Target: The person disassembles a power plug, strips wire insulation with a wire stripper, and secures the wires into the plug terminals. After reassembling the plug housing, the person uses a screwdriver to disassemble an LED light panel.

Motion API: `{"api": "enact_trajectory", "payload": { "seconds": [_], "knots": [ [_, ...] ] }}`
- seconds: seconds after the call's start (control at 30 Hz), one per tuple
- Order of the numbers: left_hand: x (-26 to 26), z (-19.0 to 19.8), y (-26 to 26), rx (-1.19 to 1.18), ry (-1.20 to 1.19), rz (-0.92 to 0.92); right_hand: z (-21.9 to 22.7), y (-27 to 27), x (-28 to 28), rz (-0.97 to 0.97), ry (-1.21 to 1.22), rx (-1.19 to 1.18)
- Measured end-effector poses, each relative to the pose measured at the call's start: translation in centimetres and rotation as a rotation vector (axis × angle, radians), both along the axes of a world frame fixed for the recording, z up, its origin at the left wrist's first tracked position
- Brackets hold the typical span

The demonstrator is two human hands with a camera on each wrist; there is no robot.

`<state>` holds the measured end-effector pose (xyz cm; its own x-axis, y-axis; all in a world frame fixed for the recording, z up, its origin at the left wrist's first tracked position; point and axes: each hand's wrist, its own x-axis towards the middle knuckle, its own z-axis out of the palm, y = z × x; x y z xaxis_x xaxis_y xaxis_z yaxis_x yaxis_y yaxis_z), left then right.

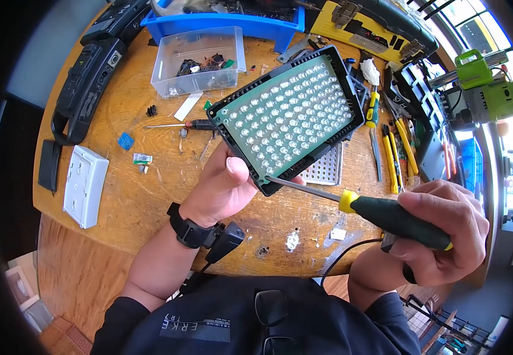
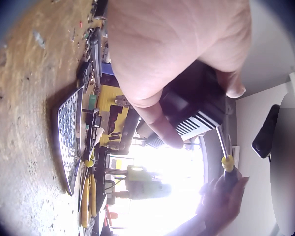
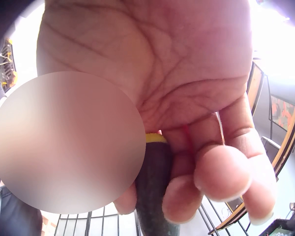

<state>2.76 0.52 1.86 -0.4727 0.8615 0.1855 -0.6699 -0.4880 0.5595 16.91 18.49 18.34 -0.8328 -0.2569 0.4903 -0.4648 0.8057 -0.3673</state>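
Observation:
In the head view my left hand (image 1: 224,183) grips the lower left corner of an LED light panel (image 1: 292,112), a black housing with rows of clear LEDs on a green board. The panel is tilted above the bench, LEDs facing up. My right hand (image 1: 446,231) holds a screwdriver (image 1: 398,219) with a dark green and yellow handle. Its shaft points left, the tip right at the panel's bottom corner, near my left thumb. In the left wrist view, the panel's vented black housing (image 2: 196,103) sits between thumb and fingers. The right wrist view shows fingers curled around the screwdriver handle (image 3: 155,187).
A wooden bench (image 1: 150,195) holds a white plastic cover (image 1: 84,186), a clear bin (image 1: 197,62), a blue tray (image 1: 227,23) and a second screwdriver (image 1: 197,125). Right of the panel lie yellow-handled tools (image 1: 407,148). A perforated metal plate (image 1: 324,165) lies under the panel.

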Motion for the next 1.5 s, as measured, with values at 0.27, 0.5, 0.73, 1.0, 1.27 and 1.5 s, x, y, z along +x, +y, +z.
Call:
{"api": "enact_trajectory", "payload": {
  "seconds": [0.27,0.5,0.73,1.0,1.27,1.5],
  "knots": [
    [-0.1,0.1,-0.1,0.011,0.042,-0.003,-0.2,-0.1,0.0,0.036,0.012,-0.004],
    [-0.3,0.0,-0.3,-0.03,0.067,0.003,-0.2,-0.6,0.1,-0.056,0.002,0.003],
    [-0.4,0.2,-0.3,-0.046,0.044,0.061,-0.7,-2.0,0.2,-0.197,0.041,0.075],
    [-0.4,0.2,-0.1,-0.032,0.058,0.043,-1.0,-4.2,0.7,-0.233,0.037,-0.001],
    [-0.6,1.7,-0.1,-0.133,0.084,0.038,-1.7,-4.3,0.2,-0.283,0.13,-0.032],
    [-1.2,1.8,-0.5,-0.079,0.025,0.074,-2.1,-4.9,0.3,-0.334,0.22,0.052]
  ]
}}
